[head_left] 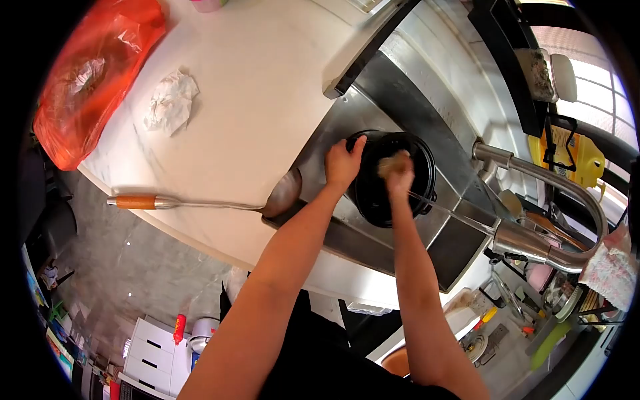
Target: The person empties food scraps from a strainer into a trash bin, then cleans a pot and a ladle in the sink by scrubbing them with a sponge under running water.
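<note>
Presently the left hand (343, 167) is closed on the left edge of a round, glossy black pot (373, 198), thumb along the rim; the undersides of its fingers are hidden. The right hand (400, 180) is inside the pot's opening, holding a small tan-brown scrubber (387, 166); both are blurred, so the exact finger placement cannot be read. The pot sits in a rectangular stainless-steel sink (319, 143), opening upward, with a dark lug handle at its right, near side.

A thin stream of water (453, 213) runs from the head of a curved, brushed-metal tap (527, 244) on the right of the sink towards the pot, passing close to the right wrist. Farther right, a yellow plastic container (587, 160) is noted behind a black wire holder.

To the left of the sink lies a pale, smooth worktop (260, 100). Across its near part rests a long metal ladle (207, 205) with an orange-brown grip pointing left; the bowl overhangs the sink's edge. Farther left and beyond it lies a crumpled white wad (171, 101), material undetermined. At the far left corner lies a translucent red-orange plastic bag (100, 73), contents indistinct. Grey flooring (147, 257) shows below the worktop's near edge.
</note>
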{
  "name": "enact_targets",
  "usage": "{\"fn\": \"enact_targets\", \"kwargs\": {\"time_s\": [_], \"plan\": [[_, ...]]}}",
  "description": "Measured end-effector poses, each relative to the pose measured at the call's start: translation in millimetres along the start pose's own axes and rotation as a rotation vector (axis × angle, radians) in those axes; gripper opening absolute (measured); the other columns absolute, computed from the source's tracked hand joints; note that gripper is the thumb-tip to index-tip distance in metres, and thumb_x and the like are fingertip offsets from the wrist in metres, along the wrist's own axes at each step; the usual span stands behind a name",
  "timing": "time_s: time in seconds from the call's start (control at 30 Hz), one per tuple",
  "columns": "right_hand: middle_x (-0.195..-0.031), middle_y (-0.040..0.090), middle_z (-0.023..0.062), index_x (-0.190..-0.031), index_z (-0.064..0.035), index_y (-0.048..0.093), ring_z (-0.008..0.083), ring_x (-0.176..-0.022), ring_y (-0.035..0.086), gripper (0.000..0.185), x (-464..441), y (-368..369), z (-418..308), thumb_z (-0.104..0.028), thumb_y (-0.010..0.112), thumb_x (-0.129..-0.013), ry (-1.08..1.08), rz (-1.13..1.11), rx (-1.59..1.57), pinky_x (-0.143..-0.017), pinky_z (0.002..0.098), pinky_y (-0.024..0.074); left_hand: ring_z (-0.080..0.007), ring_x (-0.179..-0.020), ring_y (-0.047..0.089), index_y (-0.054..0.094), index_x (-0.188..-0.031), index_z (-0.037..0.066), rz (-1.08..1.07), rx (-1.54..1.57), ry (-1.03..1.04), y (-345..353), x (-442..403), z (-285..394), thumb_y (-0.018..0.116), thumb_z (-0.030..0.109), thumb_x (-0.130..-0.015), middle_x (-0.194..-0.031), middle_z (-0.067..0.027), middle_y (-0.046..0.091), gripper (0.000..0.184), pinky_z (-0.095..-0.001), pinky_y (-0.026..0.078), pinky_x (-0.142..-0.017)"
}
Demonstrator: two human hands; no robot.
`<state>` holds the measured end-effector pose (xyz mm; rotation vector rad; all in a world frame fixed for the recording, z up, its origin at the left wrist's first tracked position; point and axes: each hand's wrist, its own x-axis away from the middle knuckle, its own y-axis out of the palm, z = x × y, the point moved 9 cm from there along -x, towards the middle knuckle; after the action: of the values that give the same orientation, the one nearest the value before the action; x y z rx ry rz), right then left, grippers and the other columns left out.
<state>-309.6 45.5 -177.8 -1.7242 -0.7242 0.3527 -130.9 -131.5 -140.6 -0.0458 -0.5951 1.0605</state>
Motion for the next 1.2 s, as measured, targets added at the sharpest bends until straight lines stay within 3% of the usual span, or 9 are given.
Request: {"fn": "enact_targets", "kwargs": {"time_s": [0.1,0.17,0.2,0.27,0.47,0.53,0.77,1.0,1.2], "plan": [[-0.112,0.054,0.0148,-0.108,-0.0026,0.052,0.0266,-0.086,0.06,0.031,-1.1,-7.0,-103.3,-0.008,0.046,-0.078,-0.41,-0.029,0.304,-0.071,0.0337,0.0488,-0.0407,-0.069,0.056,0.054,-0.066,-0.004,-0.004,0.0,0.004,-0.8,-1.0,2.3,0.053,0.049,-0.077,-0.068,-0.0247,0.056,0.054,-0.0449,0.044,-0.061],[-0.118,0.048,0.0176,-0.117,-0.0054,0.046,0.0298,-0.078,0.061,0.041,-6.2,51.9,-54.2,-0.011,0.048,-0.076,-0.175,-0.808,0.764,-0.068,0.0344,0.0494,-0.0409,-0.069,0.056,0.054,-0.066,-0.004,-0.006,0.006,0.007,-3.6,5.0,2.6,0.053,0.049,-0.077,-0.068,-0.0248,0.056,0.054,-0.0451,0.044,-0.061],[-0.125,0.041,0.0185,-0.127,-0.0061,0.035,0.0278,-0.081,0.061,0.053,-9.1,25.9,-67.8,-0.014,0.049,-0.076,-0.402,-0.382,0.635,-0.067,0.0343,0.0497,-0.0393,-0.068,0.057,0.055,-0.065,-0.005,0.005,-0.009,0.01,-6.0,5.6,5.2,0.054,0.047,-0.078,-0.067,-0.0244,0.056,0.053,-0.0432,0.044,-0.06],[-0.132,0.032,0.0192,-0.134,-0.0066,0.022,0.0268,-0.097,0.056,0.063,-5.9,25.1,-20.4,-0.016,0.05,-0.078,-0.04,-0.593,0.592,-0.07,0.0345,0.0489,-0.0378,-0.067,0.057,0.056,-0.065,-0.005,0.018,-0.02,0.013,-7.6,2.2,6.5,0.056,0.044,-0.078,-0.065,-0.0241,0.056,0.051,-0.0413,0.044,-0.058],[-0.123,0.041,0.0245,-0.115,0.0026,0.049,0.0302,-0.116,0.041,0.044,83.4,73.3,-53.3,-0.005,0.056,-0.072,-0.116,-1.083,0.544,-0.096,0.0384,0.0326,-0.0385,-0.066,0.057,0.056,-0.065,-0.005,0.082,0.027,0.077,-6.3,2.4,4.4,0.056,0.044,-0.077,-0.064,-0.0236,0.056,0.051,-0.0418,0.044,-0.059],[-0.094,0.058,0.0233,-0.094,0.0068,0.057,0.0321,-0.092,0.056,0.039,61.5,58.7,-108.3,-0.007,0.066,-0.059,-0.27,-1.087,0.272,-0.081,0.0359,0.0429,-0.0397,-0.066,0.056,0.056,-0.066,-0.005,0.0,-0.002,0.003,-5.5,0.8,3.5,0.056,0.045,-0.077,-0.064,-0.024,0.056,0.051,-0.042,0.043,-0.059],[-0.103,0.057,0.0203,-0.11,-0.0022,0.053,0.034,-0.095,0.055,0.037,-21.1,-7.2,-63.2,-0.009,0.051,-0.074,-0.123,-0.246,-0.299,-0.081,0.0373,0.0432,-0.0402,-0.072,0.056,0.058,-0.072,-0.006,0.025,0.003,0.003,-10.7,-0.9,1.4,0.055,0.049,-0.076,-0.071,-0.0241,0.058,0.055,-0.0411,0.043,-0.063],[-0.108,0.054,0.0179,-0.112,-0.0069,0.052,0.0328,-0.102,0.051,0.05,111.5,-3.2,-83.2,-0.023,0.06,-0.066,-0.069,-0.69,-0.325,-0.086,0.0369,0.0413,-0.0383,-0.082,0.057,0.061,-0.084,-0.006,-0.04,0.085,-0.006,-4.8,8.2,-3.5,0.055,0.047,-0.077,-0.083,-0.0243,0.06,0.053,-0.041,0.044,-0.071],[-0.105,0.055,0.0131,-0.107,-0.0057,0.054,0.0364,-0.1,0.048,0.051,138.5,-85.7,-123.6,-0.028,0.068,-0.063,0.094,-0.253,-0.099,-0.079,0.0469,0.0417,-0.0313,-0.093,0.057,0.058,-0.099,-0.007,-0.149,0.014,0.014,-8.2,68.1,59.7,0.054,0.04,-0.081,-0.095,-0.0234,0.059,0.05,-0.0371,0.042,-0.079]]}}
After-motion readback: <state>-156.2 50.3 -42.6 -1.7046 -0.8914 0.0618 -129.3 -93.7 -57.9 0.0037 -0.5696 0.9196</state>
